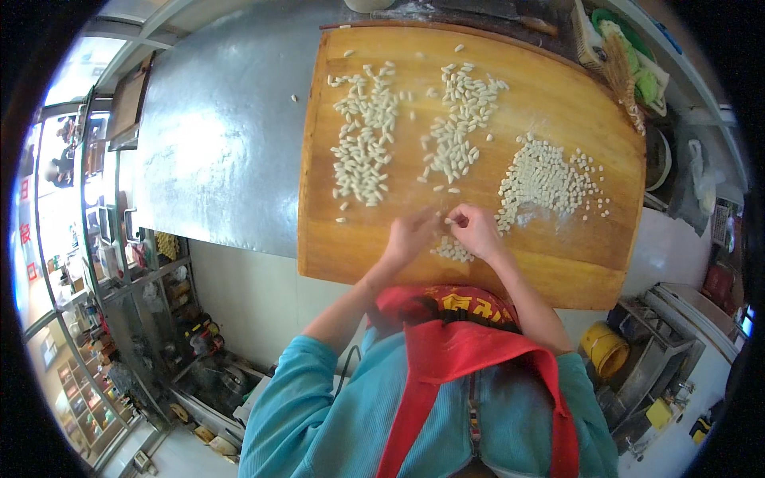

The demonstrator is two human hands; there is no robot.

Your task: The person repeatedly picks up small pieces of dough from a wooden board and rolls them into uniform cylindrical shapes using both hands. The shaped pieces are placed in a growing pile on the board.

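My right hand [476, 231] is over the near middle of a wooden board [382, 255], its thumb and fingertips pinched on a small white dough piece [449, 221]. Just to its left is my left hand [410, 237], fingers pointing toward the right hand and smeared by motion. Whether they hold anything does not show. A little cluster of cut dough pieces [453, 250] lies below the hands. Right of them spreads a larger heap of small dough cubes [543, 179]. Beyond the hands are two long piles of longer, rounded dough pieces, one at left [362, 147] and one in the middle [458, 131].
The board rests on a shiny metal table [215, 159] that extends left. A basket [594, 48] with green leafy stuff stands at the far right, beside a whisk-like brush [624, 80]. Low on the right is a yellow bucket [606, 349]. Shelves with goods line the left.
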